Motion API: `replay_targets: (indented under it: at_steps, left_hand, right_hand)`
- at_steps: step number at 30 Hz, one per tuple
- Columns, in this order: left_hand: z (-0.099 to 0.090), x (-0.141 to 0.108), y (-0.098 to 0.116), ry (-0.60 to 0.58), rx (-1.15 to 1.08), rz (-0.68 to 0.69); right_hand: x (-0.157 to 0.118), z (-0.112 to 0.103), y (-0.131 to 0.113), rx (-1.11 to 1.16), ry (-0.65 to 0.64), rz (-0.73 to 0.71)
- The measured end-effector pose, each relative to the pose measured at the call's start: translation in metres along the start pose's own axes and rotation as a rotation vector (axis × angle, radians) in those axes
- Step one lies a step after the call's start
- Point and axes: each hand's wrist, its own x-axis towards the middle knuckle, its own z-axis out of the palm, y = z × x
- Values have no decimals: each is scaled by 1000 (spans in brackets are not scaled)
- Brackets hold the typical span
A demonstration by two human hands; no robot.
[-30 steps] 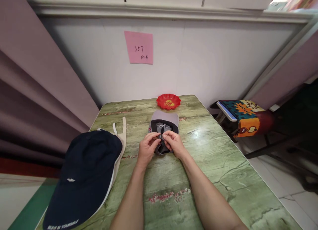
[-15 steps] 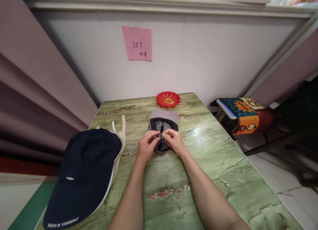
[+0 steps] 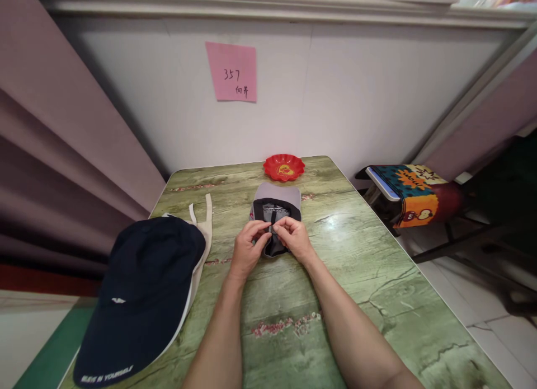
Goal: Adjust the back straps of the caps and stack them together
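Cap: my grey cap (image 3: 277, 201) lies upside down on the green table (image 3: 356, 254), midway between its left and right edges and nearer the far edge than the near one, brim pointing away from me.
Strap: the back strap (image 3: 272, 229) runs left to right across the cap's near opening (its long axis crosswise to my forearms).
Left hand: my left hand (image 3: 247, 248) pinches the strap's left end between thumb and forefinger.
Right hand: my right hand (image 3: 296, 239) pinches the right end, fingertips almost touching the left's.
Relation: both hands are equally near; the cap sits just beyond my fingertips.
Surroundings: dark blue cap (image 3: 142, 288) at the left edge, red dish (image 3: 284, 167) at the far edge.
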Motion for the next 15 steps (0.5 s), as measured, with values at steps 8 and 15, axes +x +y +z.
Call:
replay_targets:
  at_steps: [8,15]
  left_hand:
    - [1,0,4,-5,-5,-32]
    - [5,-1,7,108,-153,-240]
  right_hand:
    - [-1,4,-4,40,-12,26]
    - [-2,5,-5,10,8,17]
